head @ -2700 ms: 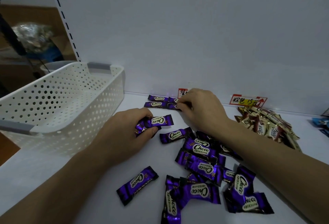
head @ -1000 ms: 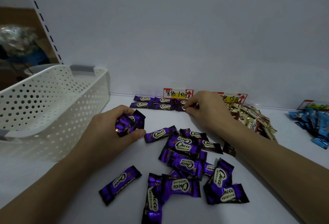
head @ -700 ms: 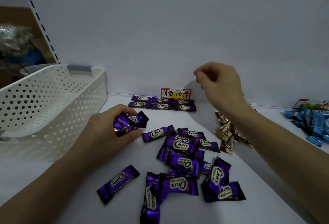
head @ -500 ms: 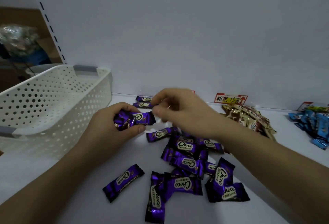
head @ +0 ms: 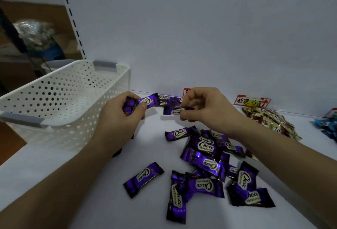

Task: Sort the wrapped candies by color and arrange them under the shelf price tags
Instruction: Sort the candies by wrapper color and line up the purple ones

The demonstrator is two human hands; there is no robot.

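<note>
So, your left hand (head: 120,119) has its fingers curled round a bunch of purple candies (head: 144,102), up off the shelf (head: 151,148) right beside the white basket (head: 63,101). Your right hand (head: 207,112) pinches 1 purple candy (head: 173,110) between thumb and fingertips, just in front of the purple row (head: 165,99) at the back wall. The loose purple pile (head: 206,148) lies under your right wrist, and the brown-gold pile (head: 269,121) sits below the yellow price tag (head: 252,101).
</note>
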